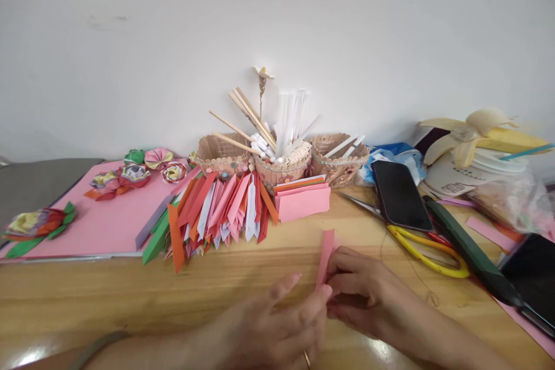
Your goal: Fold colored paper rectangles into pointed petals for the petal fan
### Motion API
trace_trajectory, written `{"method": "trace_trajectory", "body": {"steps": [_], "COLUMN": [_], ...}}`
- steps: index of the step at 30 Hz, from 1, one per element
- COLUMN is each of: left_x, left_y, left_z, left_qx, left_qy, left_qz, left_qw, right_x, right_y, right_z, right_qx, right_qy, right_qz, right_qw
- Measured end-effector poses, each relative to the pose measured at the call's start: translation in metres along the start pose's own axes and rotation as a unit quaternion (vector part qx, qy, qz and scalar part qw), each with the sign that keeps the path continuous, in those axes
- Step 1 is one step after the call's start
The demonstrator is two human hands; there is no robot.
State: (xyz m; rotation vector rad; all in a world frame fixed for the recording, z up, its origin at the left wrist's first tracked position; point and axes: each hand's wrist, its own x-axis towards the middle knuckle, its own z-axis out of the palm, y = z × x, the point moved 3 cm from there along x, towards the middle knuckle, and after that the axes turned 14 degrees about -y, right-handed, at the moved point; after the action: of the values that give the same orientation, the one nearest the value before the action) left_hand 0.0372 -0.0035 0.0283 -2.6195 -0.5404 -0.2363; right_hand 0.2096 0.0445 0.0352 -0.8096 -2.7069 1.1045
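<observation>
A narrow folded strip of pink paper (325,259) stands near the middle front of the table, its lower end between the hands. My right hand (368,292) pinches the strip from the right with bent fingers. From the left, my left hand (281,321) reaches up to the strip's lower end, slightly blurred, thumb apart from the fingers, which are stretched out and hold nothing visible. Behind lie a stack of pink paper pieces (303,205) and a heap of folded red, orange, white and green strips (225,208).
Three woven baskets (281,173) with sticks and clear tubes stand against the wall. Paper flowers (136,173) rest on a pink sheet (117,225) at left. At right are a phone (401,193), yellow-handled scissors (429,251), a green cutter (468,248) and banana peel (472,139) on a lidded container.
</observation>
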Motion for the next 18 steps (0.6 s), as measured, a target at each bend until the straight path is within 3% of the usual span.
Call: {"method": "trace_trajectory", "body": {"steps": [3, 10, 18], "left_x": [-0.0006, -0.0019, 0.0006], "left_y": [0.0008, 0.0045, 0.004], "left_z": [0.0046, 0.0075, 0.0102], "left_qx": [-0.023, -0.052, -0.108], "left_qy": [-0.014, 0.033, 0.054], "left_qz": [-0.009, -0.044, -0.097], "left_qw": [1.0, 0.997, 0.988], "right_x": [0.0005, -0.0014, 0.0024], "right_y": [0.0018, 0.0029, 0.0048], "right_z": [-0.002, -0.004, 0.0039], "right_qx": [0.018, 0.044, 0.001], "right_qy": [-0.007, 0.011, 0.049], "right_qz": [0.01, 0.03, 0.07], "right_qw": [1.0, 0.999, 0.996]}}
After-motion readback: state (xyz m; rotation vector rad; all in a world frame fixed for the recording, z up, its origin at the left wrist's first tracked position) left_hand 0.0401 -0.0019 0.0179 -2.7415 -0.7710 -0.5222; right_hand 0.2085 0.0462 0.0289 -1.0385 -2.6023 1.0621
